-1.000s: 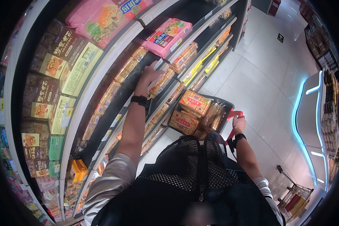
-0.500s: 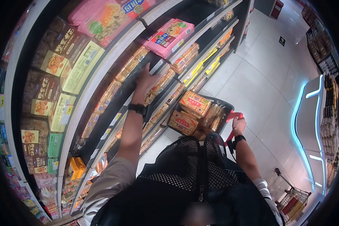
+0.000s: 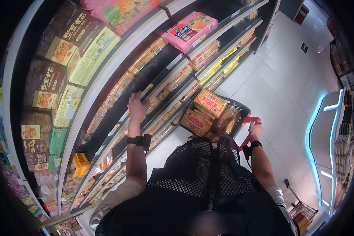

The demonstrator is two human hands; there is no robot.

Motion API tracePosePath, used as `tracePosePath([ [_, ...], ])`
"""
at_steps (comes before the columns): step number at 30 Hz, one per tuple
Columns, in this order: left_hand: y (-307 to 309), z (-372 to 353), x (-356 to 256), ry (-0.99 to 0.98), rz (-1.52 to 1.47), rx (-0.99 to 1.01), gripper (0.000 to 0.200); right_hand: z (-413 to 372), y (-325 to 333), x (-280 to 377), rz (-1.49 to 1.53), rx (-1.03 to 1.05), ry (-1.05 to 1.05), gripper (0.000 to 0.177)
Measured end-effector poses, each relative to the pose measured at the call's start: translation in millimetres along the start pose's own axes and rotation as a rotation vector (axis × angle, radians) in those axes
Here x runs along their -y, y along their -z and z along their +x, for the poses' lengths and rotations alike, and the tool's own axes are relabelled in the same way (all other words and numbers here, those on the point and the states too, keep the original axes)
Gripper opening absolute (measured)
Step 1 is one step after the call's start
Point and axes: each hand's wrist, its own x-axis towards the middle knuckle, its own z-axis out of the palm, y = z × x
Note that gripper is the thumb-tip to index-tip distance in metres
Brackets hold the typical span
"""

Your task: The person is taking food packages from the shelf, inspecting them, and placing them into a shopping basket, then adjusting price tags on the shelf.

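Note:
My left hand (image 3: pixel 137 107) is at the front edge of a dark shelf (image 3: pixel 147 76), its fingers loosely bent and apart with nothing in them. Behind it, a row of clear-wrapped pastry packs (image 3: pixel 120 87) stands along the back of that shelf. My right hand (image 3: pixel 255 130) is closed round the red handle (image 3: pixel 252 119) of a black shopping basket (image 3: pixel 246 111). Inside the basket lie orange-and-white printed pastry packs (image 3: pixel 210 103) and some clear-wrapped packs (image 3: pixel 229 120).
A pink snack bag (image 3: pixel 190 30) lies farther along the same shelf. Brown-and-cream boxes (image 3: pixel 72 59) fill the shelf above on the left. Pale floor tiles (image 3: pixel 279 78) run to the right, toward a display with blue light strips (image 3: pixel 312 129) and a wire cart (image 3: pixel 303 212).
My left hand has drawn back along the shelf toward me, away from the pink bag, and its fingers are more bent. My right hand still grips the basket handle.

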Motion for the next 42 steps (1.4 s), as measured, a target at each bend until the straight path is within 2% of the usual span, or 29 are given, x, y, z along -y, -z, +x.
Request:
tracePosePath([
  [1,-1,3,-6,0.01,0.021,0.008,0.055,-4,7,9,-0.004,-0.001,0.005,0.028],
  [3,-8,12,-11,-0.018,0.012,0.002,0.056,-12,22,25,-0.016,0.127,-0.162,0.037],
  [8,-12,34,-43,-0.039,-0.029,0.033,0.058,-10,19,21,-0.009,0.113,-0.15,0.036],
  [10,-9,40,-57,0.021,-0.046,0.117,0.061,-9,18,20,-0.015,0.113,-0.156,0.036],
  [17,-18,50,-66,0.038,-0.026,0.092,0.06,-9,15,17,0.018,0.104,-0.169,0.037],
  [26,-14,47,-61,0.053,-0.077,0.198,0.064,-14,23,23,-0.007,0.123,-0.143,0.038],
  [28,-17,33,-55,-0.055,-0.012,0.007,0.069,-9,19,16,-0.007,0.129,-0.133,0.039],
  [29,-17,25,-49,-0.046,-0.015,0.005,0.069,-7,16,12,0.005,0.125,-0.132,0.039],
  [31,-12,7,-31,-0.175,-0.003,-0.12,0.072,0,5,-3,0.009,0.135,-0.121,0.039],
  [33,-1,-16,-10,-0.135,0.026,-0.166,0.073,8,-12,-20,-0.006,-0.012,0.0,0.025],
  [35,13,-38,14,-0.097,0.06,-0.207,0.073,-1,1,-4,0.076,0.057,-0.036,0.023],
  [38,34,-62,57,0.149,0.171,-0.206,0.058,-17,23,26,0.119,0.11,-0.094,0.021],
  [40,37,-73,86,0.217,0.138,-0.182,0.046,-18,24,30,0.12,0.117,-0.09,0.021],
  [41,35,-76,103,0.191,0.082,-0.166,0.04,-18,25,32,0.14,0.116,-0.097,0.021],
  [42,38,-77,100,0.201,0.082,-0.167,0.04,-16,23,29,0.159,0.114,-0.106,0.021],
])
